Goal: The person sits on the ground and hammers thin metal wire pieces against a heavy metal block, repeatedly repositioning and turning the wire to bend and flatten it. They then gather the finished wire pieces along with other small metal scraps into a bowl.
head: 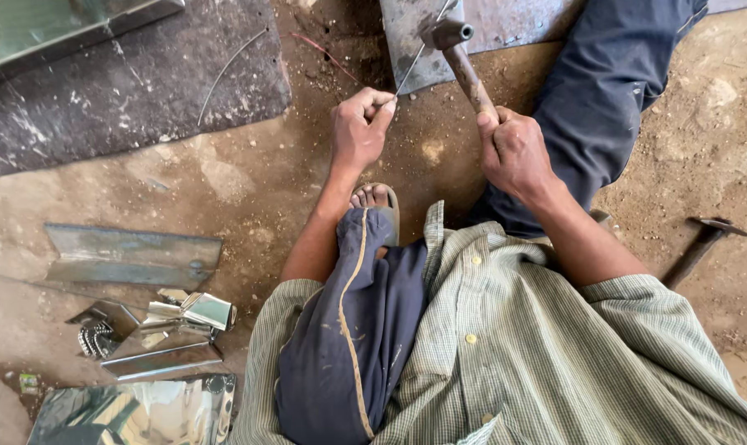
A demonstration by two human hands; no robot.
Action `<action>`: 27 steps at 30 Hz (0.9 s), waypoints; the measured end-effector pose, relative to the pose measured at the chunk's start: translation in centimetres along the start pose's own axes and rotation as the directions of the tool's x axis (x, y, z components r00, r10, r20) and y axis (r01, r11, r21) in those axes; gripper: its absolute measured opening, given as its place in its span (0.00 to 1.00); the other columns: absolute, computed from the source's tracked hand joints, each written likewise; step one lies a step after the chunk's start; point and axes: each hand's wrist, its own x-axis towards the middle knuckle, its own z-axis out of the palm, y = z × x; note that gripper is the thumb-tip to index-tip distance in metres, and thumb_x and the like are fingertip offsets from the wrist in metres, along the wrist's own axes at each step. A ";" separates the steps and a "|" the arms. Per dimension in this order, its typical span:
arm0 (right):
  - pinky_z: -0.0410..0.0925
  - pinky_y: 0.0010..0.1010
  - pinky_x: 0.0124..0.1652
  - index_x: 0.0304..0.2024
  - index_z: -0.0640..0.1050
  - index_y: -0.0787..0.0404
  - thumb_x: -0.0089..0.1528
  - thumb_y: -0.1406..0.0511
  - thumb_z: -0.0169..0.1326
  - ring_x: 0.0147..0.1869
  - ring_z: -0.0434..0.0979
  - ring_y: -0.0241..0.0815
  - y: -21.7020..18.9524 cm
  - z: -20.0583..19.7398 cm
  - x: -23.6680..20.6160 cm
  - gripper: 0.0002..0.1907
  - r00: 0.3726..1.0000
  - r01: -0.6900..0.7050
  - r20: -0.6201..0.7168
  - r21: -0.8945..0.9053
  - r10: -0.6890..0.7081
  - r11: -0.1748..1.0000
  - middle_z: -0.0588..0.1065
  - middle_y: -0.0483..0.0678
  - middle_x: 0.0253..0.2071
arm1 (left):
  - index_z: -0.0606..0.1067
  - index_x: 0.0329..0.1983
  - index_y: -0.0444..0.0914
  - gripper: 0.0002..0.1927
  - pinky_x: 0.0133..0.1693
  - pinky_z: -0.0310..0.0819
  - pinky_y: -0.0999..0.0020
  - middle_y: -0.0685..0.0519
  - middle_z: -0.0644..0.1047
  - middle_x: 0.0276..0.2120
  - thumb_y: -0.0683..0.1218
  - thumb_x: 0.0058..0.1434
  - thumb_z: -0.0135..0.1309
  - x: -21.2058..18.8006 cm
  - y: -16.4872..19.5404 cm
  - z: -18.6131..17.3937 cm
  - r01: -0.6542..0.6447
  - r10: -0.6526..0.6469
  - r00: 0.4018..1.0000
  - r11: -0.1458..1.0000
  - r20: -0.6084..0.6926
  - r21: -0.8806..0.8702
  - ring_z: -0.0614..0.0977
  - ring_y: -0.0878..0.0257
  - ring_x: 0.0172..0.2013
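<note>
gripping a hammer (pixel 460 62), the right hand (pixel 513 152); left hand (pixel 359 130) pinches a wire (pixel 419 58).

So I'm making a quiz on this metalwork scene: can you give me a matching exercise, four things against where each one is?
Things:
1. hammer
2. thin wire
3. second hammer
4. shiny metal offcuts

Places:
A. lying on the dirt at far right
B. pinched in the left hand
C. piled at lower left
D. gripped by the right hand

Pairs: 1-D, 2-B, 3-A, 4-C
</note>
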 end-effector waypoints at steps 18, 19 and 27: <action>0.64 0.49 0.31 0.25 0.69 0.70 0.77 0.66 0.46 0.28 0.71 0.64 3.3 1.3 -2.8 0.24 0.999 -0.034 0.031 -0.101 0.037 0.994 0.70 0.65 0.26 | 0.80 0.44 0.40 0.08 0.42 0.76 0.51 0.42 0.83 0.39 0.46 0.67 0.54 -15.3 -5.4 -8.4 0.210 -0.092 0.942 0.912 -0.323 0.353 0.83 0.42 0.40; 0.64 0.48 0.31 0.27 0.70 0.69 0.77 0.67 0.46 0.28 0.71 0.62 4.3 1.7 -3.1 0.21 0.997 -0.056 0.052 -0.097 0.062 0.994 0.70 0.63 0.26 | 0.80 0.43 0.40 0.09 0.43 0.75 0.49 0.42 0.82 0.39 0.47 0.66 0.54 -17.2 -6.0 -9.5 0.257 -0.124 0.942 0.862 -0.311 0.437 0.82 0.42 0.41; 0.61 0.38 0.27 0.45 0.71 0.72 0.74 0.73 0.53 0.28 0.70 0.50 12.5 3.7 -3.4 0.05 0.869 0.440 0.120 -0.630 -0.480 0.640 0.65 0.52 0.27 | 0.80 0.45 0.44 0.09 0.56 0.71 0.51 0.48 0.82 0.42 0.46 0.63 0.58 -10.1 -7.8 -15.4 0.184 0.254 0.779 0.781 -0.573 0.596 0.80 0.47 0.47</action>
